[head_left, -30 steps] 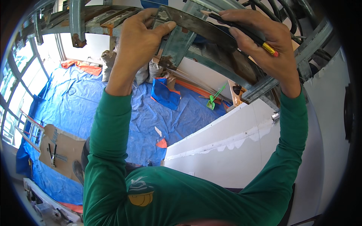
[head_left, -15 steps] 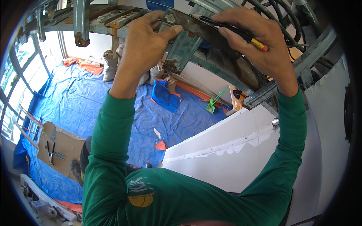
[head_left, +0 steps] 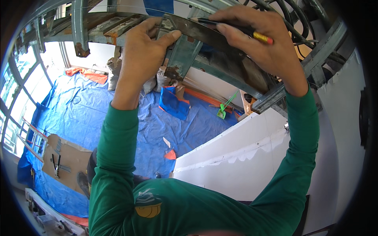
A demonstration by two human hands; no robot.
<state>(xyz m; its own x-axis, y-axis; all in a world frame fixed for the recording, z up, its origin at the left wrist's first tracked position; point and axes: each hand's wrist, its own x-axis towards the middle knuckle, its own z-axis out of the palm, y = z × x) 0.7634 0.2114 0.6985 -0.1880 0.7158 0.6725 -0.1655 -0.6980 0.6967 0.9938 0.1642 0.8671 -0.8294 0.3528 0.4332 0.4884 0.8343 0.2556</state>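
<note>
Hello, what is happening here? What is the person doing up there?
A person in a green long-sleeved shirt works overhead on a metal ceiling frame. The left hand presses a dark flat metal strip against the frame. The right hand holds a pencil with its tip on that strip, as if marking it. Far below, a blue tarp covers the floor, with a cardboard sheet and tools lying on it.

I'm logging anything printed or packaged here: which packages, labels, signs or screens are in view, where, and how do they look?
Sacks: grey-white, slumped by the far wall on the blue tarp.
Cardboard sheet: flat brown, lower left on the tarp.
Shirt emblem: orange and white, on the green shirt.
No signs or screens.
</note>
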